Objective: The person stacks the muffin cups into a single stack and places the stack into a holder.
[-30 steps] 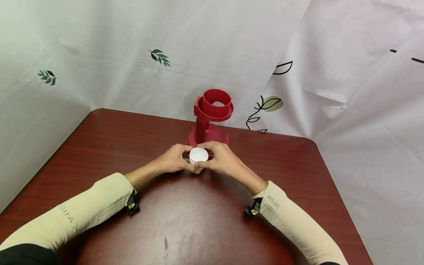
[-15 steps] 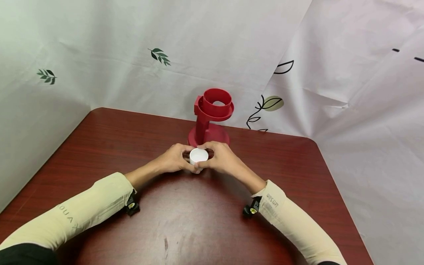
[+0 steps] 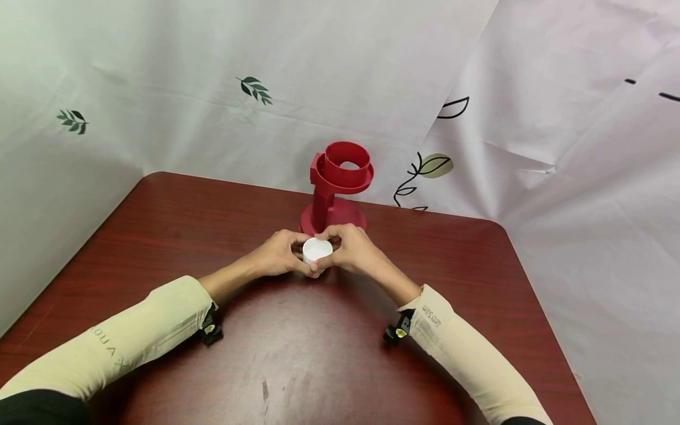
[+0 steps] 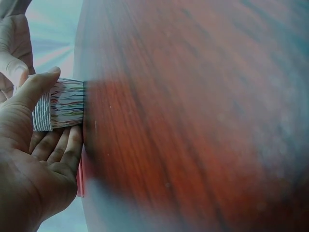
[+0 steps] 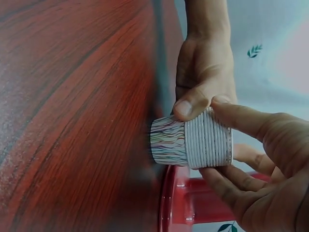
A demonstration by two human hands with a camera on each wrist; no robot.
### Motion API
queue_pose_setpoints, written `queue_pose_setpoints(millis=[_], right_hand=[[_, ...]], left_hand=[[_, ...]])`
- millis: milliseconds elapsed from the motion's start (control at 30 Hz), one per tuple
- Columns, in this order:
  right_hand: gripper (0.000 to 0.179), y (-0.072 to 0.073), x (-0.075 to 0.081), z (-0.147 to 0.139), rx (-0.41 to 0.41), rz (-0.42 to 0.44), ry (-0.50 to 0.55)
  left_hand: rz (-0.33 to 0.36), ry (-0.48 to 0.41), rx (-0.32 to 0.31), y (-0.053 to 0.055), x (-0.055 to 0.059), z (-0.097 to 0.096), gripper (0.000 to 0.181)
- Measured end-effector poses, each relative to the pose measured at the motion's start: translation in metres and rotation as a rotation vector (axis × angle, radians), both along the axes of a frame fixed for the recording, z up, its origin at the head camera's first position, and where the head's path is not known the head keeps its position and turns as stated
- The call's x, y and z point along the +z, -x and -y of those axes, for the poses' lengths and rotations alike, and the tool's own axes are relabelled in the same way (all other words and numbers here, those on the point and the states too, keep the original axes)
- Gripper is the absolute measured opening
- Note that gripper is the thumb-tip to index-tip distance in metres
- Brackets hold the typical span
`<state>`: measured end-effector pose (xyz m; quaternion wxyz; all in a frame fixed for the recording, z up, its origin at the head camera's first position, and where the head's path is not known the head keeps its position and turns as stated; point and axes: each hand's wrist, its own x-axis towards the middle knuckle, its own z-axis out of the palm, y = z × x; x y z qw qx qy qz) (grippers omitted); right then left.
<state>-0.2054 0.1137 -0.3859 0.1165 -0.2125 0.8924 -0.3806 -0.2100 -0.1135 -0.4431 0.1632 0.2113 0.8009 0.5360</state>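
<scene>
A short stack of small paper cups stands upright on the table, close in front of a red plastic stand. Streaked coloured lines mark the lowest cup's side, and the stacked rims form white ridges above it. My left hand grips the stack from the left, its thumb on the near side and fingers round the far side. From the right, my right hand grips the rims between thumb and fingers. The two thumbs are close together at the near side. In the head view, the hands partly hide the stack's side.
Just behind the hands, the red stand rises from a round base to a ring-shaped holder. White patterned cloth hangs along the back and sides of the brown table.
My right hand and forearm have shifted slightly left and away from me, still holding the cups. The left hand and the stand stay practically where they were.
</scene>
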Motion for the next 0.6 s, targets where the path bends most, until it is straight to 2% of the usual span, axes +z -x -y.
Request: queue_pose_setpoints(millis=[367,600], right_hand=[[0.049,0.0032,0.0011,0.0010,-0.026,0.026,0.006],[0.050,0.0022,-0.0072,-0.0029,-0.017,0.032,0.057]], left_hand=[[-0.015,0.010,-0.002,0.0017,0.0004,0.0003,0.056],[0.003,0.021,-0.003,0.0010,-0.0007,0.0002,0.057]])
